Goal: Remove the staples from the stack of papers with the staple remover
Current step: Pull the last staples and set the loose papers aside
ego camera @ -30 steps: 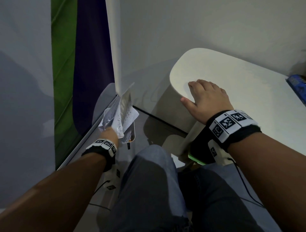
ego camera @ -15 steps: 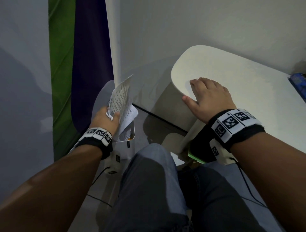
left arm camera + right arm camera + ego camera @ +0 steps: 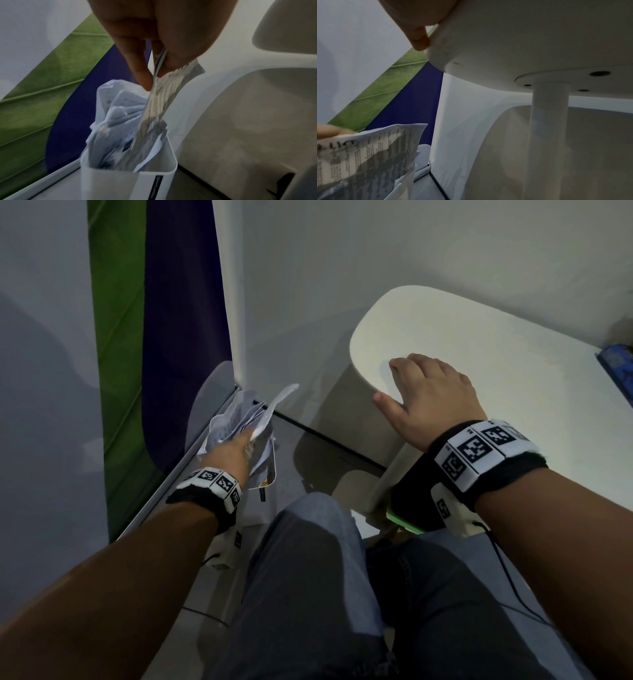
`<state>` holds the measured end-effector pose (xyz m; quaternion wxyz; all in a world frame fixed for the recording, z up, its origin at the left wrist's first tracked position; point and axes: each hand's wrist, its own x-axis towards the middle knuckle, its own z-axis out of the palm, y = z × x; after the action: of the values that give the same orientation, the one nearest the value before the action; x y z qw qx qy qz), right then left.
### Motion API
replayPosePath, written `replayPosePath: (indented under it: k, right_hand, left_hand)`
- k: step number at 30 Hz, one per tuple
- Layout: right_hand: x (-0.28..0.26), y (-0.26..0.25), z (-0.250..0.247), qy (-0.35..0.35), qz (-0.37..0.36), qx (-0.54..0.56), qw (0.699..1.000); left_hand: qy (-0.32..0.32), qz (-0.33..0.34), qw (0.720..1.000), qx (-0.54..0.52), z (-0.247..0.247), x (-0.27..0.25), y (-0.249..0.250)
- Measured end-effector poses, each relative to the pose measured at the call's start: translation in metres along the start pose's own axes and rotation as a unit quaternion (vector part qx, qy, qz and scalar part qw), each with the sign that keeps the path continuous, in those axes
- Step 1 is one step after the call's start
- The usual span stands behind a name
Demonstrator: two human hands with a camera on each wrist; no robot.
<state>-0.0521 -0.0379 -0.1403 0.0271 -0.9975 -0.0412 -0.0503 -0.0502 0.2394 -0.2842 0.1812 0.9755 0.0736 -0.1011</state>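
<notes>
The left hand (image 3: 154,33) is pinching a printed paper (image 3: 159,97) over a white bin (image 3: 130,180) stuffed with papers, the right hand (image 3: 435,402) is lying flat on the table (image 3: 534,392), and no staple remover is showing, so stapling work is probably finishing.

Thin printed paper slips (image 3: 164,93), creased and matt, fill a smooth white plastic bin (image 3: 154,181); the table top (image 3: 513,344) looks smooth, matt off-white; jeans (image 3: 308,577) are denim cloth
</notes>
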Motion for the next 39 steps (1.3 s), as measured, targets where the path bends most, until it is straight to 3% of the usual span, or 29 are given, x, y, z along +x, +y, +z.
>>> replayPosePath:
  k: [6,12,16,23,28,33,36,39]
  right_hand:
    - [0.000,0.000,0.000,-0.001,0.001,-0.002,1.000]
    - [-0.001,0.001,0.001,0.004,-0.003,0.000,1.000]
    - [-0.002,-0.001,0.000,0.007,-0.001,0.009,1.000]
    - [-0.001,-0.001,0.001,0.008,0.002,0.006,1.000]
    - [-0.001,-0.001,0.003,0.013,0.001,0.009,1.000]
    - [0.001,-0.001,0.004,0.014,-0.004,0.006,1.000]
    - [0.001,-0.001,0.004,0.013,-0.003,0.007,1.000]
    - [0.001,-0.001,0.005,0.011,-0.003,0.007,1.000]
  left_hand:
    - [-0.078,-0.076,0.994,-0.003,0.015,-0.007,-0.011]
    - [0.018,-0.036,0.997,-0.068,0.000,0.000,-0.013]
    - [0.028,0.000,1.000,-0.007,-0.011,0.016,-0.010]
    - [-0.061,0.045,0.990,0.122,0.001,0.050,-0.011]
    - [-0.134,0.012,0.983,0.123,0.019,0.066,-0.018]
    - [-0.222,-0.038,0.922,0.315,0.044,0.055,-0.043]
    - [-0.141,-0.052,0.948,0.281,0.053,0.034,-0.042]
    - [-0.007,-0.068,0.989,0.134,0.042,0.023,-0.023]
